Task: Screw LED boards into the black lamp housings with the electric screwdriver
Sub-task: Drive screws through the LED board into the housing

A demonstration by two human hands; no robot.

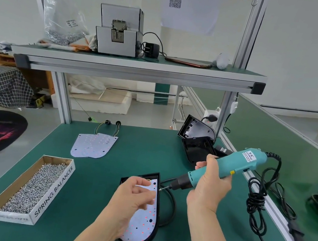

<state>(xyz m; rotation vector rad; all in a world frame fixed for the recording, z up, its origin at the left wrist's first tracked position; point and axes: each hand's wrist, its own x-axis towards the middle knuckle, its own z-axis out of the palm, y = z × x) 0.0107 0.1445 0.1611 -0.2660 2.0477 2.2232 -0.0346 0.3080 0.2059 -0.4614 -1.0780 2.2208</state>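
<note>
Steadying comes first in the head view: the left hand (134, 197) sits over the far half of the LED board (142, 227), fingers half curled. Whether they press the board or pinch a screw I cannot tell. The board lies in the black housing (156, 223) at the near middle of the bench, between the 2 hands. The right hand (212, 182) is wrapped round the teal screwdriver (227, 167), which slants down leftward, its bit at the board's far right edge, seemingly with a screw on the tip.

To do this well, I would bring the driver nearer upright before triggering — a slanted bit may slip or cross-thread. Press the board flat so hole and boss line up, and leave the cord (255, 200) slack. More screws wait in the box (37, 184) at left; 2 spare boards (93, 145) lie far left, empty housings (195, 144) far right.
</note>
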